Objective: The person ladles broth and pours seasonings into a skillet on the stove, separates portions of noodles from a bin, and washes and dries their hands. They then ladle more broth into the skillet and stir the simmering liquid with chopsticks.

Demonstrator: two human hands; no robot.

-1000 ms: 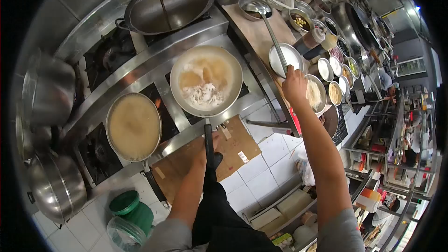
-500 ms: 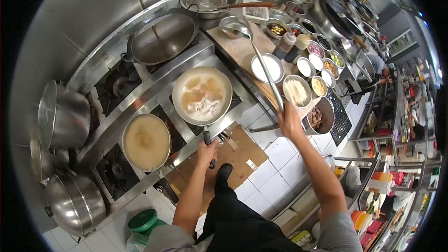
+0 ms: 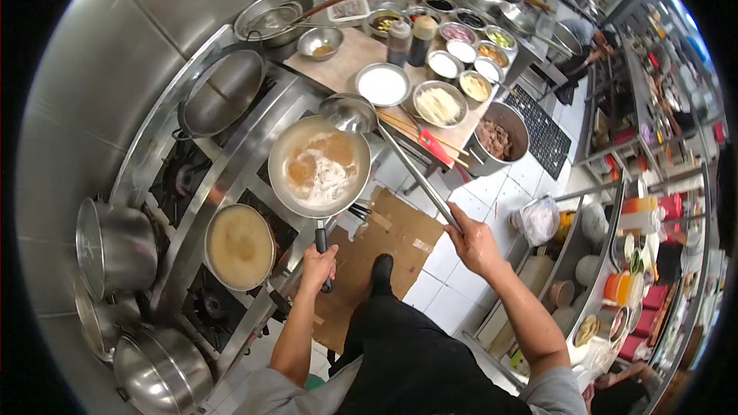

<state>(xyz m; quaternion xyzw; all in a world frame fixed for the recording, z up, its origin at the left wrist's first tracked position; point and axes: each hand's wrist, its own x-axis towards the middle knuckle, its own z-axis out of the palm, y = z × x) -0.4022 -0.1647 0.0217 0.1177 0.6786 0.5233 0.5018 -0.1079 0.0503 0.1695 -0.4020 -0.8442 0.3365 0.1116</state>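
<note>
My left hand [image 3: 317,265] is wrapped round the black handle of a frying pan [image 3: 274,173] on the stove. Broth-like liquid [image 3: 337,147] and a pale, whitish mass [image 3: 327,180] lie in the pan. In my right hand [image 3: 475,244] is the long handle of a metal ladle [image 3: 348,113]. Its bowl hangs over the pan's upper right rim; whether it touches the rim I cannot tell. Left of the frying pan, a second pan [image 3: 241,248] holds cloudy tan liquid.
A board [image 3: 338,71] to the right bears a bowl of white stuff [image 3: 382,84], a bowl of pale shreds [image 3: 440,104], sauce bottles [image 3: 398,42] and chopsticks. A pot of meat [image 3: 496,138] stands beside it. A wok [image 3: 223,92] sits at the back; steel pots [image 3: 123,246] stand at left.
The ladle has swung from over the board to the frying pan's edge, and my right hand has come down and nearer. My left hand stays on the handle. The view has shifted.
</note>
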